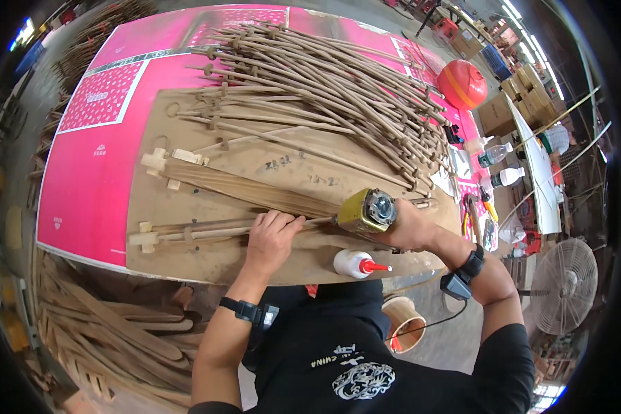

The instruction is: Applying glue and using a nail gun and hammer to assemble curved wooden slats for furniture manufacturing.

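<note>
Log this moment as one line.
left hand: on wooden rod | right hand: gripping yellow power tool | white bottle: right of left hand | rod pile: beyond both hands

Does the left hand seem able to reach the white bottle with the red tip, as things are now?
Probably yes: the white bottle lies near the left hand on the brown board, and nothing seems to stand between them.
</note>
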A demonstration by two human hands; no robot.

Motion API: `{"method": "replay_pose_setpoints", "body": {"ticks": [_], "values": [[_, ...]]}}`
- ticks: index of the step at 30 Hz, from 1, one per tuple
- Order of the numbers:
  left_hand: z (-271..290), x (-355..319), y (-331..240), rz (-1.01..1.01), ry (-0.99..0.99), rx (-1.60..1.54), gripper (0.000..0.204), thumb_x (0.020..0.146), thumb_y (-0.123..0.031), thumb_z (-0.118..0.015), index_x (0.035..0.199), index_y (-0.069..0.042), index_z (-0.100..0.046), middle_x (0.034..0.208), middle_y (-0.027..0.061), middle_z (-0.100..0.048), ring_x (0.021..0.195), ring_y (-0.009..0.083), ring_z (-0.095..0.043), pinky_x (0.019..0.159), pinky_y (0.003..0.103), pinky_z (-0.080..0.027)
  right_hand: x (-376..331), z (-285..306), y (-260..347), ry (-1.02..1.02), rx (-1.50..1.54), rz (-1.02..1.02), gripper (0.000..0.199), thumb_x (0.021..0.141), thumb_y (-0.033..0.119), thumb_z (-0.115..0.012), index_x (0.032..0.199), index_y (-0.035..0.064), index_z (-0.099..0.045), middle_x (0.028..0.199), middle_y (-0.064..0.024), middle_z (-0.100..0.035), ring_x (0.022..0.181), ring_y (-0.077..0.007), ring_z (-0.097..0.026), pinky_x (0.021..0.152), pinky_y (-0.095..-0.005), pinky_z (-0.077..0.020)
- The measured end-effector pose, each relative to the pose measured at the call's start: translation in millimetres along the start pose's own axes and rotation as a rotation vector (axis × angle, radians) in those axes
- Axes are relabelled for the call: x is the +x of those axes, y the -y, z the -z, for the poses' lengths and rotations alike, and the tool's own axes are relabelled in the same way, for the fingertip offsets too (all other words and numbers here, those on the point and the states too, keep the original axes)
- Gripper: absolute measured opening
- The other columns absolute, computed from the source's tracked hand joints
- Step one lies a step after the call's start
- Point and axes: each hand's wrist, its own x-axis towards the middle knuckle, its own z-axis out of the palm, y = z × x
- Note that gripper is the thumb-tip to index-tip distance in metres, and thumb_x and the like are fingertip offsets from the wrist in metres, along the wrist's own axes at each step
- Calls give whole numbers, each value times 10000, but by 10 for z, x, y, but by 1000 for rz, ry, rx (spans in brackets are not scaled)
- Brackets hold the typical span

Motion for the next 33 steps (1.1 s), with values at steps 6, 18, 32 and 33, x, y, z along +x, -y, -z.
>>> {"method": "replay_pose_setpoints", "body": {"ticks": [6,18,32,33], "values": [[1,3,-3,3,5,-5,218,826,-113,-752,1040,-101,-793,922,24,-690,928,239,-644,837,399,-496,-17,-82,-86,-91,16,112,350,880,293,-797,1130,52,-755,867,-160,-760,767,-288,-732,738,-413,-575],[15,5,8,-9,23,24,185,863,-137,-724,1037,-117,-785,935,4,-674,947,207,-637,820,378,-491,-38,-80,-55,-130,103,174,369,869,281,-820,1152,54,-752,937,-165,-771,822,-299,-735,776,-405,-576],[11,19,3,-13,-17,3,206,846,-132,-733,1040,-106,-797,915,23,-692,914,235,-643,825,394,-495,51,-22,-192,-44,-31,89,305,882,291,-786,1019,22,-742,671,-125,-684,567,-226,-672,592,-389,-538],[12,17,2,-1,15,1,210,842,-126,-735,1042,-106,-796,912,22,-689,914,234,-642,824,395,-495,62,-17,-190,-51,-28,126,304,885,293,-783,1024,25,-743,676,-126,-686,565,-231,-672,597,-392,-541]]}}
